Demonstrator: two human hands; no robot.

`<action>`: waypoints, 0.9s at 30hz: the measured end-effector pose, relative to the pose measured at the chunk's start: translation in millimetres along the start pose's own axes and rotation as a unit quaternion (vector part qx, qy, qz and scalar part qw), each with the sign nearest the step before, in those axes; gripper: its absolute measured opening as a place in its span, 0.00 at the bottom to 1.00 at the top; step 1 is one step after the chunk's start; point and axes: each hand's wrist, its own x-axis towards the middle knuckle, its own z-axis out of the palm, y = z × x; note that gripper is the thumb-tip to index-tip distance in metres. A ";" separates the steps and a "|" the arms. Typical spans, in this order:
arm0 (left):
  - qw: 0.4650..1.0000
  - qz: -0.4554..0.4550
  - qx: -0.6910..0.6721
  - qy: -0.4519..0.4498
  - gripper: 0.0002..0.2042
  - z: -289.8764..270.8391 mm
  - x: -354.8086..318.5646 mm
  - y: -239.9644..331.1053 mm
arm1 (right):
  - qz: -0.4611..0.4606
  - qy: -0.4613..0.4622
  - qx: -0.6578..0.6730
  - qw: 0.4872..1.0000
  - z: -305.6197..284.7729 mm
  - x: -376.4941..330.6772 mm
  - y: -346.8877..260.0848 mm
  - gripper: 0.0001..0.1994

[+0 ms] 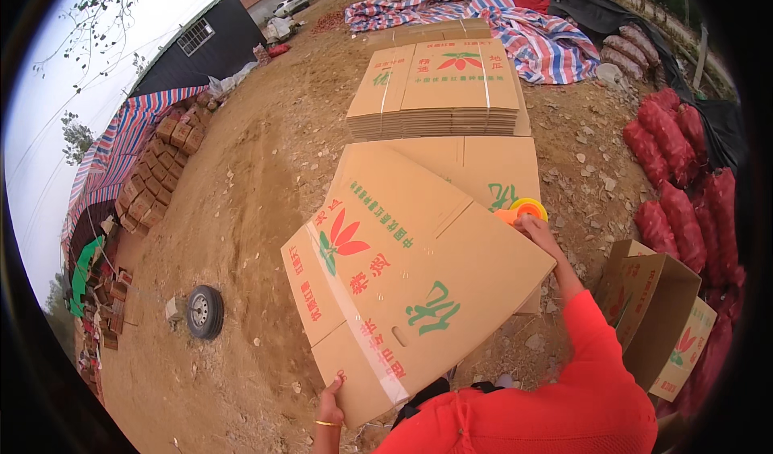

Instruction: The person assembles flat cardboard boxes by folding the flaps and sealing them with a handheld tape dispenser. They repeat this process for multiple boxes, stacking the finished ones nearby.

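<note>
The person's left grip (332, 403) pinches the near left edge of a flattened cardboard carton (451, 253), fingertips on its printed face. The carton stretches from there up and across to the right grip (537, 233), lying tilted between the two. The right grip is curled about an orange-and-yellow tape dispenser (531, 209) at the carton's far right corner; whether it also presses on the board cannot be told. A band of clear tape (360, 325) runs along the carton's face, just above and to the right of the left grip.

Straight beyond the right grip, another flat carton (491, 158) shows from under the held one, and farther on stands a strapped stack of flat cartons (459, 84). Lower and to the right of the right grip stands a hollow, set-up carton (664, 305), with red mesh sacks (668, 144) beyond it. Well to the left of the left grip, and farther out, a tyre (205, 312) rests on bare earth (250, 261).
</note>
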 end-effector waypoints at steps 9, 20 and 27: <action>0.964 0.033 -0.154 -0.213 0.31 -83.5 30.6 40.1 | 0.186 -0.257 -0.042 0.947 39.2 -27.3 -15.7 0.29; 0.816 0.227 -0.511 -0.147 0.37 37.2 -47.5 -9.3 | 0.170 -0.206 0.072 0.961 161.1 -93.0 -37.5 0.26; 0.893 0.171 -0.415 -0.018 0.19 -6.3 57.3 -35.9 | 0.096 -0.203 0.058 0.973 177.8 -128.3 -36.0 0.24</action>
